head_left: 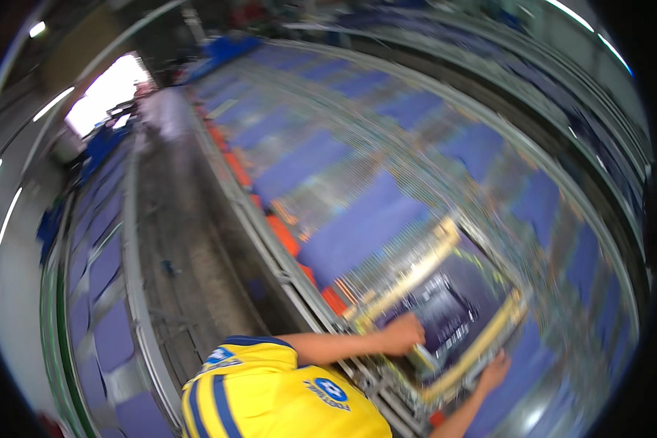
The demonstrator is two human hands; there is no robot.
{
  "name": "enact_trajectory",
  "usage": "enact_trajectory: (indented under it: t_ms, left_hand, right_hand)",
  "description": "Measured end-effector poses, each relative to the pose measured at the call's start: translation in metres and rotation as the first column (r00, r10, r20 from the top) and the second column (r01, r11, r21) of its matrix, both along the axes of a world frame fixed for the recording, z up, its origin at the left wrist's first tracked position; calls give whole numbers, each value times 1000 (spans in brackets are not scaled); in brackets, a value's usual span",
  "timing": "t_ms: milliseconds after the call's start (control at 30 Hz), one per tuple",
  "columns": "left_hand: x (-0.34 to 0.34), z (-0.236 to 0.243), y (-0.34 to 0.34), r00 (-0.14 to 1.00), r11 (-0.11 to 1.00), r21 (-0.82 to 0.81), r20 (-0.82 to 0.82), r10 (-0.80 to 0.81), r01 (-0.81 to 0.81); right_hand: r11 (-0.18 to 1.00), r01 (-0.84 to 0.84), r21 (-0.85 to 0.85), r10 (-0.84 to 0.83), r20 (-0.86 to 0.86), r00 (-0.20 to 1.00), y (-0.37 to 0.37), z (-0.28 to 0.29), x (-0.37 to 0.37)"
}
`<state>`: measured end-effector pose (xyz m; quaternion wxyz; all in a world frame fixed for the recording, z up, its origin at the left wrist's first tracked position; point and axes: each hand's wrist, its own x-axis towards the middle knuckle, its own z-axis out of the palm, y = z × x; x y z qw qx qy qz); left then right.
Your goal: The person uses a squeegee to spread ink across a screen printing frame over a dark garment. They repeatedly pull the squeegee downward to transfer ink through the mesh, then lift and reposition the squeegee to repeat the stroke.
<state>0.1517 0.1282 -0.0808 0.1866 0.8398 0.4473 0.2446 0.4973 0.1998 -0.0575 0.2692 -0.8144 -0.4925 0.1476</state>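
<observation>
A screen-printing frame (pixel 404 279) with yellowish edges lies tilted across the long printing table, a dark purple mesh and a paler printed patch (pixel 445 310) inside it. Over the near-left part of the mesh, my left hand (pixel 404 334) is closed like a fist. Just under it shows a pale, bar-like piece (pixel 425 359), perhaps a squeegee; blur hides whether my fingers wrap round it. My right hand (pixel 495 370) is at the frame's right-hand edge, fingers bent against it. How firmly it grips there is hard to make out.
Purple fabric pieces (pixel 365 223) lie in rows along the table, whose left rail (pixel 270 255) carries orange-red pieces (pixel 281 235). An aisle (pixel 197 241) separates it from another table with purple pieces (pixel 115 336). A further long rack (pixel 562 124) runs along the right.
</observation>
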Motion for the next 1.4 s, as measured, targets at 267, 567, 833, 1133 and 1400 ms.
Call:
enact_trajectory:
  t_ms: [267,567,833,1133,1400]
  left_hand:
    - [212,-15,59,979,954,221,5,206,-202]
    - [114,-4,98,947,962,175,-210,242,-207]
    - [73,64,47,968,946,238,-64,241,-220]
    - [36,65,28,970,994,-27,-224,98,-106]
    - [14,69,189,975,984,141,-178,135,-110]
  right_hand:
    - [883,-249,399,210,138,968,94,-26,203]
    - [906,-194,377,272,-168,947,118,-81,104]
    - [908,-179,378,270,-204,941,113,-37,50]
    - [936,-170,310,220,-137,966,103,-17,21]
    - [772,-600,207,607,38,794,136,54,-22]
